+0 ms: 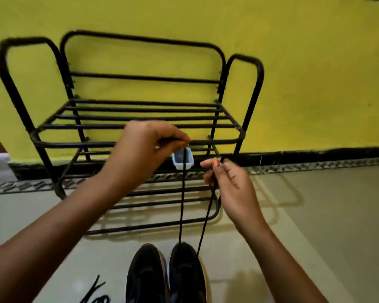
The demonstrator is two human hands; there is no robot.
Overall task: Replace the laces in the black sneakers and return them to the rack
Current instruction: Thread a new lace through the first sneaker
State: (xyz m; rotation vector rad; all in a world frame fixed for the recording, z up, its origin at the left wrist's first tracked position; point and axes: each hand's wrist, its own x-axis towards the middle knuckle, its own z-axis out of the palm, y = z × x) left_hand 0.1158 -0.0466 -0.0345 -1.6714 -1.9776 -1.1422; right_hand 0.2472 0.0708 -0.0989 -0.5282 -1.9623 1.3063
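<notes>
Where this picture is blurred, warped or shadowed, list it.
Head view: the rack bows with wide-angle distortion and looks smeared; its soft shadow falls rightward on the floor; the sneakers sit dark, detail lost; the left hand and right hand pinching the lace look sharper.

Small blue tub [182, 161], yellow wall [315, 62]

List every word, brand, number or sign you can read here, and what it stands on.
No text can be read anywhere in this view.
black sneakers: no brand or number legible, blurred.
rack: bare bars, no label visible.
small pale box on the rack, behind the lace: blurred, nothing readable.
</notes>
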